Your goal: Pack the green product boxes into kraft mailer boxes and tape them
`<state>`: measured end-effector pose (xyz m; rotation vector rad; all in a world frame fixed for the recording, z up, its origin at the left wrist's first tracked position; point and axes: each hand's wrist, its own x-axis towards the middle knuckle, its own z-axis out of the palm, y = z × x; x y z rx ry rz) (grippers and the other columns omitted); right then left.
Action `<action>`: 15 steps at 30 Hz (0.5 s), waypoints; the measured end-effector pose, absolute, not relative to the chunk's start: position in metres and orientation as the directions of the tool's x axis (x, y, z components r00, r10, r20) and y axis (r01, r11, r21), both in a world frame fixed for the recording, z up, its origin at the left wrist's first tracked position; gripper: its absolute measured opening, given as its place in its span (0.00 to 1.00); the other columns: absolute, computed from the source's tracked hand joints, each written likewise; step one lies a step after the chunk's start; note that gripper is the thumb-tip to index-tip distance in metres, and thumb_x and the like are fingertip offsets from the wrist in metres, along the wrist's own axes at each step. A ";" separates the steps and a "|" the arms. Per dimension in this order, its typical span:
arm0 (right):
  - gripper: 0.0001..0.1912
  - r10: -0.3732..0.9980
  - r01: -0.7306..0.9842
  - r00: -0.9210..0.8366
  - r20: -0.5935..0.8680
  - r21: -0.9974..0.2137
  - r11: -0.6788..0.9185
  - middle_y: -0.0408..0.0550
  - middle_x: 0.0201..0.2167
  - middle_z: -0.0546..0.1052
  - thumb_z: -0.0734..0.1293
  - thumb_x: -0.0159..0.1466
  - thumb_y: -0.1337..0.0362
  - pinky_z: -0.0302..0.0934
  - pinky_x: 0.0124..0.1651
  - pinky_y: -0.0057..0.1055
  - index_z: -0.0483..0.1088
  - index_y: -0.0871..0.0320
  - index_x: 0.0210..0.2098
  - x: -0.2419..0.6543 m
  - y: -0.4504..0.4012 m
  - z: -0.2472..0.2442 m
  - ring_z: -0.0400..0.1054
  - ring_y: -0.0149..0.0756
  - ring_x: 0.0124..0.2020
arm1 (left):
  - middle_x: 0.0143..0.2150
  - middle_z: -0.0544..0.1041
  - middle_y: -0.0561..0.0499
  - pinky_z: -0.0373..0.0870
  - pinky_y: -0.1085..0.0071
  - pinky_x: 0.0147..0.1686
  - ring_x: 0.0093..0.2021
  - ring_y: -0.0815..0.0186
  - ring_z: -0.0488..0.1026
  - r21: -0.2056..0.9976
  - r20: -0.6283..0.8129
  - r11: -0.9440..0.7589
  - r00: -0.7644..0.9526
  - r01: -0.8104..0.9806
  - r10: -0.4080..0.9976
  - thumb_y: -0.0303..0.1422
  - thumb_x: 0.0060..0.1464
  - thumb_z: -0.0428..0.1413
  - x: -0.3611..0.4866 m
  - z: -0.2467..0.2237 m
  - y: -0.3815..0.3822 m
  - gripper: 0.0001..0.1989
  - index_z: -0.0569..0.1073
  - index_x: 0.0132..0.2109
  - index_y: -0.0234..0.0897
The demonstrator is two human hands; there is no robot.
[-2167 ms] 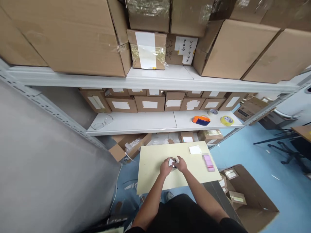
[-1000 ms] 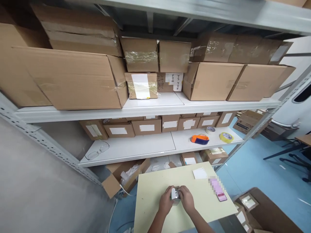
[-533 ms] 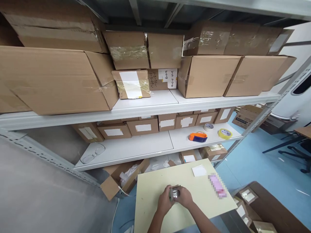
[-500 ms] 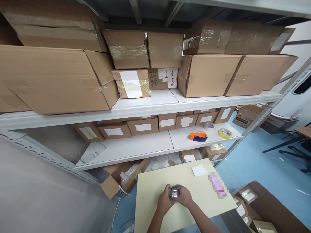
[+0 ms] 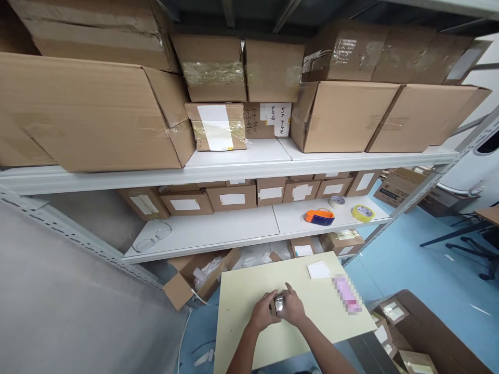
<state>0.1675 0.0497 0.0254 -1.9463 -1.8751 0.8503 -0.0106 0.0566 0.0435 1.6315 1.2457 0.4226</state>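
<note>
Over the pale yellow tabletop (image 5: 237,332), both hands meet around a small shiny silver rounded object (image 5: 279,303). My left hand (image 5: 263,312) grips its left side, where a brownish-green edge shows. My right hand (image 5: 293,307) holds the right side, with one finger lifted away from it. Fingers cover much of the object, so its exact kind cannot be made out. On the same table lie a white card or paper stack (image 5: 318,270) and a blurred pink item (image 5: 346,294), both to the right of my hands.
Behind the table stands a shelf rack (image 5: 234,170) loaded with cardboard boxes (image 5: 351,117). An orange and blue tape dispenser (image 5: 319,217), a yellow tape roll (image 5: 363,213) and glasses (image 5: 153,237) lie on its middle shelf. An open carton (image 5: 179,293) sits left; a large box (image 5: 440,332) stands right.
The silver object has turned slightly between my hands, and a finger of my right hand now points up off it. The camera view has shifted a little.
</note>
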 end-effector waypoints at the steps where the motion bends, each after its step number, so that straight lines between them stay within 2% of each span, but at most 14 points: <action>1: 0.25 0.980 0.793 -0.020 -0.200 -0.599 -0.106 0.64 0.68 0.66 0.75 0.44 0.64 0.68 0.53 0.40 0.77 0.58 0.43 0.168 0.050 0.030 0.68 0.59 0.63 | 0.64 0.74 0.47 0.70 0.61 0.60 0.61 0.48 0.72 0.851 -0.244 -0.015 0.422 0.524 0.873 0.31 0.35 0.69 -0.010 0.039 0.058 0.46 0.70 0.65 0.52; 3: 0.23 0.985 0.776 0.005 -0.174 -0.621 -0.113 0.66 0.70 0.63 0.75 0.44 0.63 0.68 0.53 0.40 0.75 0.59 0.41 0.171 0.051 0.044 0.68 0.59 0.63 | 0.61 0.76 0.47 0.72 0.60 0.59 0.59 0.49 0.74 0.834 -0.222 -0.040 0.401 0.551 0.889 0.32 0.36 0.68 -0.007 0.033 0.060 0.40 0.73 0.61 0.50; 5: 0.23 0.990 0.740 0.038 -0.134 -0.662 -0.118 0.65 0.65 0.69 0.74 0.44 0.63 0.68 0.51 0.38 0.74 0.58 0.40 0.174 0.055 0.066 0.70 0.58 0.61 | 0.59 0.77 0.47 0.72 0.58 0.58 0.58 0.49 0.74 0.814 -0.219 -0.032 0.357 0.580 0.908 0.32 0.37 0.66 -0.004 0.030 0.061 0.38 0.73 0.60 0.49; 7: 0.22 0.990 0.685 0.083 -0.111 -0.715 -0.138 0.58 0.50 0.80 0.73 0.46 0.62 0.68 0.46 0.37 0.72 0.55 0.42 0.180 0.061 0.096 0.75 0.53 0.52 | 0.59 0.77 0.49 0.72 0.55 0.59 0.58 0.49 0.74 0.794 -0.226 -0.020 0.325 0.607 0.918 0.31 0.37 0.65 0.000 0.029 0.061 0.37 0.73 0.59 0.49; 9: 0.20 0.989 0.613 0.113 -0.091 -0.778 -0.142 0.47 0.33 0.81 0.71 0.49 0.61 0.66 0.37 0.34 0.69 0.54 0.42 0.187 0.068 0.129 0.76 0.46 0.36 | 0.59 0.77 0.50 0.72 0.54 0.59 0.59 0.49 0.74 0.778 -0.238 -0.009 0.308 0.629 0.921 0.30 0.37 0.65 0.002 0.030 0.060 0.37 0.73 0.58 0.50; 10: 0.19 0.992 0.564 0.114 -0.045 -0.820 -0.102 0.44 0.30 0.79 0.71 0.50 0.61 0.65 0.35 0.32 0.69 0.53 0.41 0.191 0.071 0.146 0.74 0.43 0.32 | 0.59 0.77 0.51 0.71 0.54 0.59 0.59 0.48 0.74 0.777 -0.240 -0.007 0.307 0.630 0.921 0.30 0.37 0.65 0.003 0.031 0.059 0.36 0.74 0.58 0.51; 13: 0.19 0.983 0.447 0.139 0.121 -0.893 0.047 0.43 0.32 0.79 0.70 0.51 0.61 0.65 0.34 0.31 0.68 0.53 0.43 0.204 0.077 0.190 0.72 0.39 0.30 | 0.59 0.77 0.50 0.70 0.56 0.60 0.61 0.47 0.73 0.797 -0.242 0.011 0.303 0.604 0.922 0.29 0.37 0.65 0.004 0.033 0.056 0.36 0.75 0.57 0.52; 15: 0.20 0.968 0.422 0.178 0.178 -0.902 0.088 0.44 0.33 0.79 0.71 0.52 0.60 0.65 0.35 0.31 0.69 0.54 0.45 0.211 0.077 0.210 0.71 0.39 0.31 | 0.63 0.75 0.51 0.67 0.57 0.64 0.66 0.47 0.69 0.804 -0.304 0.096 0.267 0.587 0.914 0.29 0.37 0.65 0.006 0.034 0.054 0.38 0.74 0.59 0.53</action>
